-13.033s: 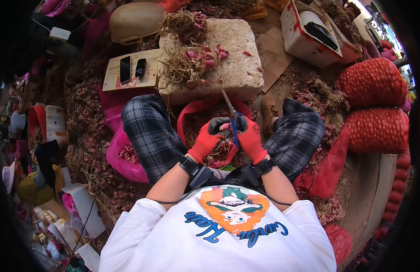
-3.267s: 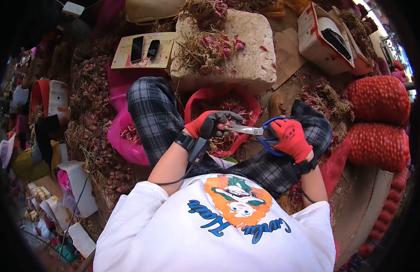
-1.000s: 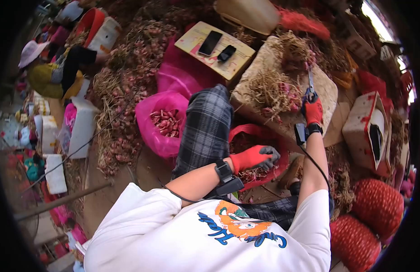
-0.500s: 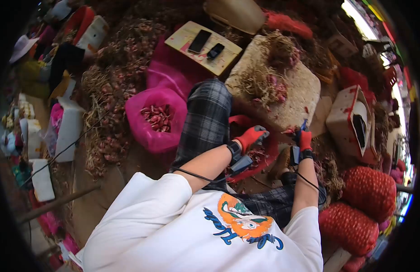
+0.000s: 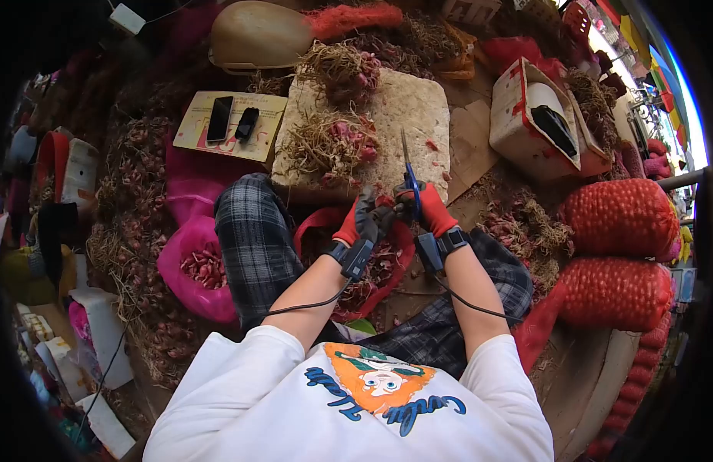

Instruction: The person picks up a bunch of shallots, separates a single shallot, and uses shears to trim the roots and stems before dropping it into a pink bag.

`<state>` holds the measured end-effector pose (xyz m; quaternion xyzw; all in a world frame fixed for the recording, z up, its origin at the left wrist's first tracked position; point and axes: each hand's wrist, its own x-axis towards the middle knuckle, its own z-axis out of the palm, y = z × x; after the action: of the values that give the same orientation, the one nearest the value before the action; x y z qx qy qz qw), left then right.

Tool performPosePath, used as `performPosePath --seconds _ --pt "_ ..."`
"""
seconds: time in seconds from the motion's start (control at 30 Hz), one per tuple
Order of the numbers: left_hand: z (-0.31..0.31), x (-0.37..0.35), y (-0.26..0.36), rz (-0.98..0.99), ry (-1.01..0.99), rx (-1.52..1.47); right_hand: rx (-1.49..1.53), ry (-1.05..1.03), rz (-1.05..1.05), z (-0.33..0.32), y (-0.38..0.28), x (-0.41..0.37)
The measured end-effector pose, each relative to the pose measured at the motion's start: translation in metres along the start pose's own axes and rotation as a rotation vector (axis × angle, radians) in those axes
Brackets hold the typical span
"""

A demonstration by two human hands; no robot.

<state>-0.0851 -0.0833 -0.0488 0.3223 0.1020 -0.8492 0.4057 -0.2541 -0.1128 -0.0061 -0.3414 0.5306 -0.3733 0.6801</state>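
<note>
My right hand [image 5: 427, 206], in a red and dark glove, is closed around blue-handled scissors [image 5: 409, 175]. Their blades point away from me over the pale foam block [image 5: 418, 100]. Beside it, nearly touching, my left hand [image 5: 367, 219] wears a matching glove, with its fingers curled in. A small reddish thing shows by those fingertips; I cannot make out what it is. Dried shallot bunches [image 5: 333, 148] with straw-like stalks lie on the block. Under my hands, a red bag [image 5: 406, 250] holds loose shallots [image 5: 372, 286].
Left of my knee stands a pink mesh bag [image 5: 168, 258] of shallots. A phone [image 5: 219, 118] and a black device [image 5: 247, 123] rest on a yellowish box [image 5: 188, 135]. To the right are a foam box [image 5: 510, 123] and full red net sacks [image 5: 618, 219]. Shallot heaps [image 5: 141, 208] line the left.
The view has swung right. My left hand has come up from over the red bag to meet my right hand. The scissors now show clearly, blades pointing away.
</note>
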Motion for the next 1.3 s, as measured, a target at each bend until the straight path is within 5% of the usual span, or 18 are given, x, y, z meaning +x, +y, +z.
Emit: performPosePath --seconds 0.1,0.13,0.23,0.4,0.5,0.67,0.73,0.93,1.0,1.1,1.2,1.3 --pt "-0.018 -0.003 0.015 -0.26 -0.485 0.229 -0.016 -0.123 0.046 0.014 -0.012 -0.028" --pt "0.007 -0.031 0.008 -0.087 -0.46 0.329 0.047 -0.13 0.045 0.02 -0.019 -0.039" --pt "0.002 -0.039 0.013 -0.357 -0.704 0.006 0.17 -0.117 -0.058 0.033 -0.038 -0.077" --pt "0.021 -0.105 0.013 -0.13 -0.597 0.206 -0.032 0.078 -0.222 0.04 -0.026 -0.133" --pt "0.04 -0.144 0.008 0.274 -0.459 0.985 0.117 0.045 -0.165 0.057 -0.009 -0.158" --pt "-0.002 -0.137 0.001 0.49 -0.442 1.298 0.167 0.042 -0.264 0.075 0.026 -0.159" --pt "-0.006 -0.139 0.013 0.291 -0.484 1.121 0.256 -0.03 -0.183 0.073 0.033 -0.161" --pt "-0.012 -0.14 0.016 0.569 -0.604 1.447 0.261 -0.071 -0.179 0.073 0.039 -0.159" --pt "-0.015 -0.134 0.016 0.819 -0.701 1.63 0.308 -0.071 -0.161 0.073 0.041 -0.159" --pt "-0.015 -0.134 0.017 0.761 -0.678 1.583 0.327 -0.07 -0.163 0.074 0.037 -0.16" --pt "-0.012 -0.138 0.015 0.377 -0.507 1.255 0.356 -0.072 -0.134 0.076 0.031 -0.164" --pt "0.009 -0.148 0.008 0.281 -0.442 1.001 0.297 -0.035 -0.162 0.08 0.023 -0.169"
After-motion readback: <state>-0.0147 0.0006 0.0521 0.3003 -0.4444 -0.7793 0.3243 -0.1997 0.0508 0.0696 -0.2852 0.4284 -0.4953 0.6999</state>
